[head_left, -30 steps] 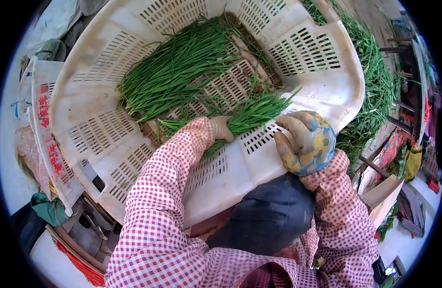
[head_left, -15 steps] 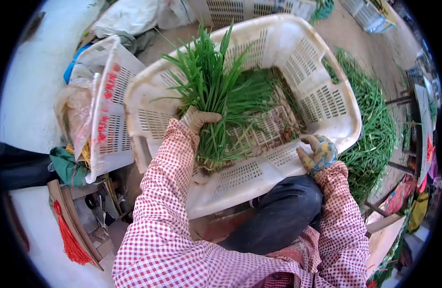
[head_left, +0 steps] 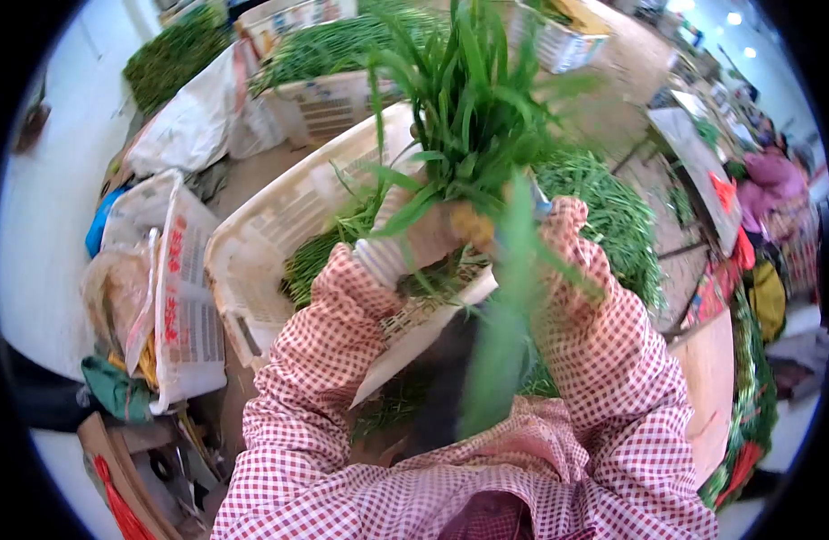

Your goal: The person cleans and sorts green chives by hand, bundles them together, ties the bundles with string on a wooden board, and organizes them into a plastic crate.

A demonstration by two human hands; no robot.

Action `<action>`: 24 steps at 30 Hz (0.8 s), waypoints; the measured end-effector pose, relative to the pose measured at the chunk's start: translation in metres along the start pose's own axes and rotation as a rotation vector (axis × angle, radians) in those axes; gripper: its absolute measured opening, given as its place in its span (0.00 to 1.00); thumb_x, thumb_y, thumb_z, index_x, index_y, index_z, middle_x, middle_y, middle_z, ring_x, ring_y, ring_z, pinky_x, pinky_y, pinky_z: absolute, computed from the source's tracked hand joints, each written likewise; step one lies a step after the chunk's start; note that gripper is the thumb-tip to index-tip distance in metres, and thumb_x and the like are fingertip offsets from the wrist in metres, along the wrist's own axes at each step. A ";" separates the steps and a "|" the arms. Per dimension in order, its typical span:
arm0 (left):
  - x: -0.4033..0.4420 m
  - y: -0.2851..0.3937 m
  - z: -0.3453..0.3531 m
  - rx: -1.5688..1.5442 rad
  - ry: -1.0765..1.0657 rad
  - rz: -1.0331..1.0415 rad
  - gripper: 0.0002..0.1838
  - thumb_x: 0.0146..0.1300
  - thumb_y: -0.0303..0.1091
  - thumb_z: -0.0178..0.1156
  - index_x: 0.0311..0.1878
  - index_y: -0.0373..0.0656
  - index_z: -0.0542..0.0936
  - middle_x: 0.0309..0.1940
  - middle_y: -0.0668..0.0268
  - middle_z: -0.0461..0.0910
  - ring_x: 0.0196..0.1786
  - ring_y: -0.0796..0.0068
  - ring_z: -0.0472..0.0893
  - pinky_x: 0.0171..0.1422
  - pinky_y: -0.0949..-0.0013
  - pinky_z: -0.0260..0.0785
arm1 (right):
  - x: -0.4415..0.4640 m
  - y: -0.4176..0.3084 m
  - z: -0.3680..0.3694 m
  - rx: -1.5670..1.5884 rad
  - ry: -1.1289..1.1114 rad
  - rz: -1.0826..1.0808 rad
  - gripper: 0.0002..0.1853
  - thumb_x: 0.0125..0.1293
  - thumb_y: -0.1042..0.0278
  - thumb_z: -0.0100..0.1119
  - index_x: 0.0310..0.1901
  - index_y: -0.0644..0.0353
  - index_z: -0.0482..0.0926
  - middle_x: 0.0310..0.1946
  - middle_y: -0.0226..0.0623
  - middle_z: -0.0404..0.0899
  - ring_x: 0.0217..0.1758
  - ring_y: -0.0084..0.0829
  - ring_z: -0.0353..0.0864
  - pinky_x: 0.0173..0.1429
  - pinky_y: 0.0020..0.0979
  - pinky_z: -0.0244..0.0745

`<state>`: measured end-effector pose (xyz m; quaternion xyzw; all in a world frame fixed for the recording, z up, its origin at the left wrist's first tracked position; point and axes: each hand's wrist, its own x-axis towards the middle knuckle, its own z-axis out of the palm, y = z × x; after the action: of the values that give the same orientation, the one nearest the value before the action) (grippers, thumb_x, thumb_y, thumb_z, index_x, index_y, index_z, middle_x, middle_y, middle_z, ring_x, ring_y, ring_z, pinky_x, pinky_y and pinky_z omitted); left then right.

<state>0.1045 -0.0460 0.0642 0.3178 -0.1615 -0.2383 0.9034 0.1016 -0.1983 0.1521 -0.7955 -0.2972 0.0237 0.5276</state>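
A bunch of long, flat green leaves point(head_left: 473, 99) stands up in front of me, tips pointing away. My left hand point(head_left: 428, 236), in a pale glove, is closed around its lower part. Against the same bunch, my right hand point(head_left: 473, 227) is pressed close to the left one; its yellow-and-blue patterned glove is blurred and partly covered by leaves. One long leaf point(head_left: 495, 360) hangs smeared by motion in front of my right sleeve. Below and beyond my hands is a white plastic crate point(head_left: 279, 202) with more greens point(head_left: 311, 261) lying inside.
On the left stands another white crate point(head_left: 189, 297) with red lettering. Greens are heaped on the floor point(head_left: 603, 216) at the right. Farther back are a white sack point(head_left: 194, 117) and a crate of greens point(head_left: 329, 108). A person in purple point(head_left: 772, 189) is at far right.
The bunch has been lifted up out of the crate by my left hand. My right hand has left the crate's rim and come to the bunch. The view has tilted up.
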 end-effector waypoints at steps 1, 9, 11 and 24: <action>0.018 -0.008 0.017 0.531 0.012 0.232 0.30 0.65 0.51 0.55 0.64 0.43 0.68 0.60 0.61 0.73 0.62 0.63 0.72 0.65 0.57 0.66 | -0.004 -0.006 -0.013 0.021 0.052 0.014 0.44 0.55 0.53 0.67 0.68 0.67 0.59 0.62 0.55 0.67 0.66 0.44 0.68 0.69 0.41 0.64; 0.050 -0.034 0.139 1.217 -0.190 0.393 0.55 0.37 0.41 0.76 0.68 0.42 0.56 0.56 0.52 0.73 0.56 0.55 0.76 0.61 0.60 0.69 | -0.076 -0.059 -0.144 0.140 0.467 0.104 0.40 0.59 0.54 0.63 0.67 0.67 0.60 0.61 0.54 0.68 0.64 0.42 0.70 0.66 0.40 0.67; 0.053 -0.056 0.148 1.164 -0.295 0.214 0.59 0.35 0.38 0.78 0.70 0.41 0.52 0.58 0.53 0.72 0.60 0.61 0.74 0.65 0.62 0.66 | -0.104 -0.067 -0.177 0.155 0.546 0.110 0.39 0.60 0.54 0.62 0.67 0.67 0.60 0.61 0.54 0.68 0.64 0.42 0.70 0.66 0.40 0.68; 0.034 -0.141 0.167 0.935 -0.523 0.093 0.49 0.50 0.28 0.72 0.73 0.43 0.53 0.59 0.61 0.71 0.57 0.70 0.73 0.63 0.66 0.67 | -0.197 -0.138 -0.249 0.146 1.060 0.115 0.14 0.58 0.64 0.59 0.38 0.67 0.80 0.26 0.42 0.81 0.26 0.33 0.80 0.30 0.32 0.77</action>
<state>0.0126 -0.2432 0.1017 0.6087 -0.4838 -0.1721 0.6048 -0.0346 -0.4647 0.3260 -0.6745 0.0566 -0.3317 0.6572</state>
